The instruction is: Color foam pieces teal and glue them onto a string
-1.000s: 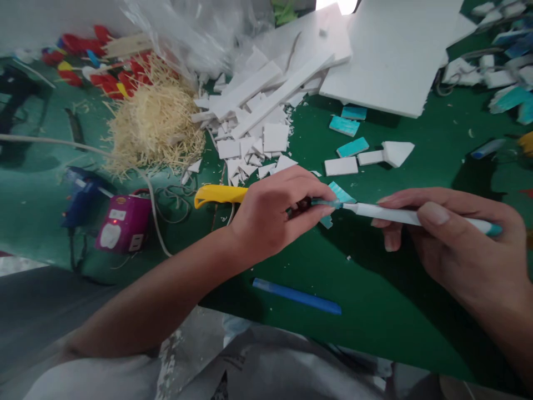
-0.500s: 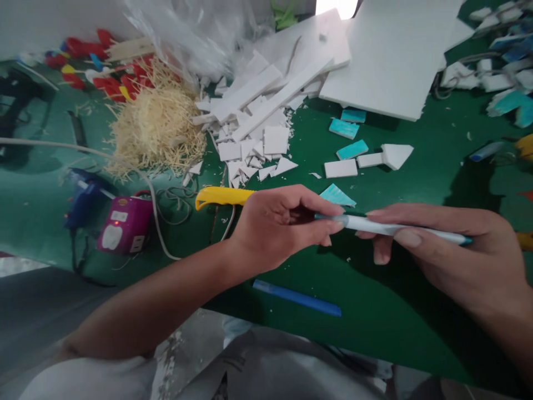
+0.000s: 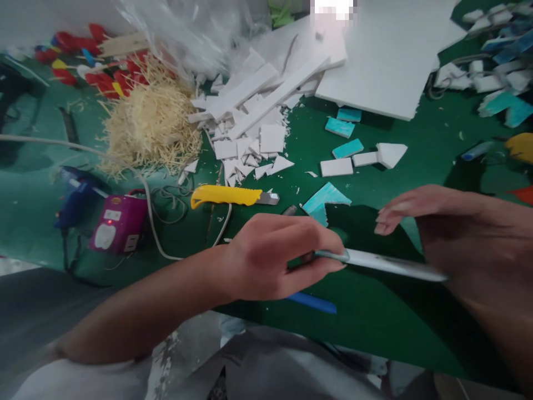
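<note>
My left hand (image 3: pixel 283 253) pinches the capped end of a white marker pen (image 3: pixel 387 264), which points right above the green table. My right hand (image 3: pixel 449 233) is open, its fingers apart and off the barrel; the pen's far end lies near its palm. Behind my left hand is an angled foam piece (image 3: pixel 327 199) coloured turquoise. A yellow utility knife (image 3: pixel 227 195) with its blade out lies to the left. A blue pen-like stick (image 3: pixel 314 303) lies partly hidden under my left hand.
White foam scraps (image 3: pixel 250 150) and a large foam board (image 3: pixel 383 61) lie at the back. Small turquoise foam rectangles (image 3: pixel 347 148) sit beside a white arrow-shaped piece (image 3: pixel 391 155). To the left are wood shavings (image 3: pixel 156 122), a blue glue gun (image 3: pixel 79 194) and a magenta power box (image 3: pixel 119 222).
The cap has gone onto the pen. My right hand has let go of the barrel and opened; my left hand has moved nearer to me with the pen, uncovering the knife blade.
</note>
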`<state>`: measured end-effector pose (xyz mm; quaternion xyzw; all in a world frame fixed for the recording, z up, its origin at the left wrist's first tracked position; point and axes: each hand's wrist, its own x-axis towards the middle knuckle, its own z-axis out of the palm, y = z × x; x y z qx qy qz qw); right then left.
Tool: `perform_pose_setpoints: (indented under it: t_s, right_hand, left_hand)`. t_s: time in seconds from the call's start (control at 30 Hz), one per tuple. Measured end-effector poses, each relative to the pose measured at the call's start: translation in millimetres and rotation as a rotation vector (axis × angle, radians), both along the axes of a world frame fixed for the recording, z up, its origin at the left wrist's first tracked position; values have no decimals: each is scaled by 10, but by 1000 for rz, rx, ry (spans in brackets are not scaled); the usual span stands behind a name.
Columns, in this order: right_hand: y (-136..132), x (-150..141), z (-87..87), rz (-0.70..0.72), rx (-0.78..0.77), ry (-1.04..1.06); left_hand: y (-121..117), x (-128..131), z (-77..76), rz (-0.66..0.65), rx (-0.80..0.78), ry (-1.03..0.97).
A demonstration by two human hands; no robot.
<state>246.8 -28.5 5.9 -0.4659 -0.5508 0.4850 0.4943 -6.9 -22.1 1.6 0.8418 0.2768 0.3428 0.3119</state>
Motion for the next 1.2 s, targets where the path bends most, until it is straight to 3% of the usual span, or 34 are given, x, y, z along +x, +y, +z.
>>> perform_pose_setpoints:
  t_s: [0.13, 0.33, 0.47, 0.6, 0.73, 0.87, 0.97, 1.03, 1.2]
  right_hand:
    - [-18, -11, -100, -80, 40, -32]
    - [-94, -59, -135, -201, 24, -258]
    - [-109, -14, -121, -203, 57, -422]
    - [-43, 11, -109, -37, 257, -595]
    - [-18, 5, -151, -9, 231, -552]
    - [-46, 23, -194, 22, 212, -463]
    - [-43, 38, -191, 51, 280, -484]
    - [-30, 30, -167, 115, 278, -399]
    - [-51, -54, -90, 344, -123, -110]
  left_hand:
    - [-2, -42, -11, -75, 190, 128]
    - [36, -7, 27, -165, 446, 303]
    - [28, -50, 70, 44, 551, 355]
    - [-26, -105, 123, 358, 510, 730]
    - [-43, -112, 79, 382, 439, 892]
    - [-23, -112, 41, 387, 431, 873]
    - [-39, -98, 91, 411, 474, 804]
    - [-73, -75, 135, 343, 499, 698]
    - [-161, -1, 119, 100, 461, 453]
